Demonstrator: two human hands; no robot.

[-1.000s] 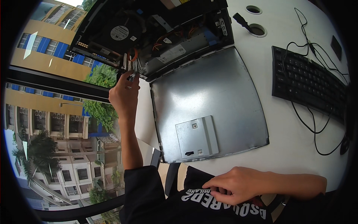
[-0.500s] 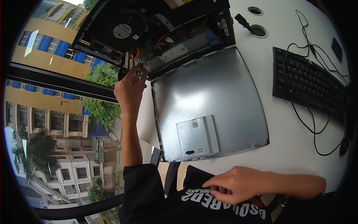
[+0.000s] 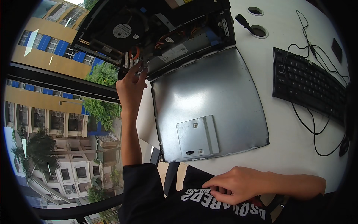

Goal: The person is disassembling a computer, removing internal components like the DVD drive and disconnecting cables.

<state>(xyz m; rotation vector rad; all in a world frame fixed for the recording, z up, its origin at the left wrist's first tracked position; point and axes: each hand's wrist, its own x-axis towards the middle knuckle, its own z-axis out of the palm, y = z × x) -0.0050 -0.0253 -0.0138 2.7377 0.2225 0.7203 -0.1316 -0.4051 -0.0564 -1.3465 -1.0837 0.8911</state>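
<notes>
An opened black desktop computer case (image 3: 156, 69) stands at the far left of the desk, its fan (image 3: 122, 30), orange cables (image 3: 159, 44) and silver power supply (image 3: 173, 54) showing. My left hand (image 3: 130, 87) reaches to its near left corner. There the fingers are closed at a metal edge beside a red-orange cable loop (image 3: 134, 53); what they grip is too small to make out. A bare metal side panel (image 3: 212, 93) lies flat in front of the case. My right hand (image 3: 236, 184) rests before my black shirt, loosely curled, fingers a little apart, holding nothing.
On the right lies a black keyboard (image 3: 309, 78) with its cable looped over and around it. A black plug (image 3: 243, 23) pokes up by a round desk hole (image 3: 259, 31), and another hole (image 3: 255, 11) is behind it. A window (image 3: 56, 112) borders the desk's left side.
My left hand has shifted very slightly to the right at the corner of the case. The right hand, case and panel stay as they were.
</notes>
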